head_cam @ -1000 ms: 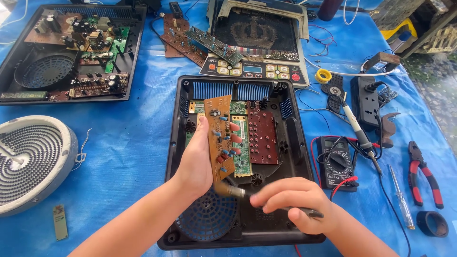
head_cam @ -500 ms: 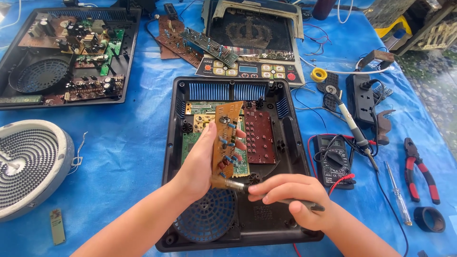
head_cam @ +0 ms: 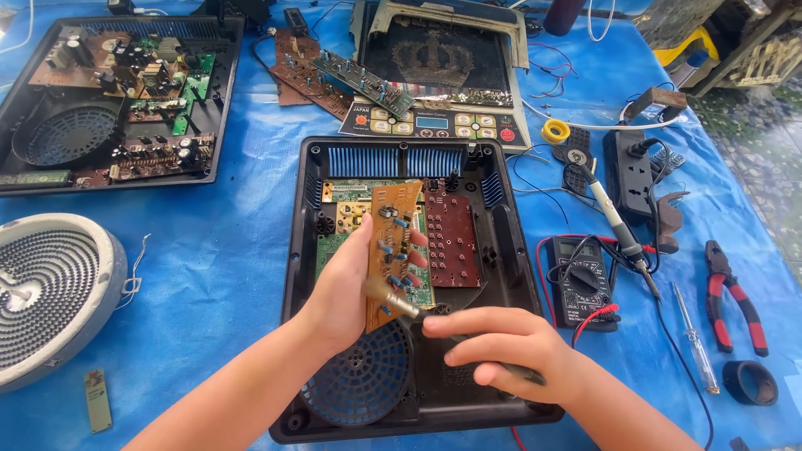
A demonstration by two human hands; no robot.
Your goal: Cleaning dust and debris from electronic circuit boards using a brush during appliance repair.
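Covering the table, blue tarp [head_cam: 225, 242], black cooker base [head_cam: 510, 250], outdoor daylight

Single head-worn camera, looking steeply down and forward over blue tarp [head_cam: 225, 242]. Close range: both forearms enter from bottom edge, open black cooker housing [head_cam: 511, 250] fills centre frame. Far edge of view reaches paving beyond tarp, top right. No second view.

Blue tarp [head_cam: 225, 250], black casing [head_cam: 522, 276], multimeter [head_cam: 585, 280], pliers [head_cam: 735, 296]
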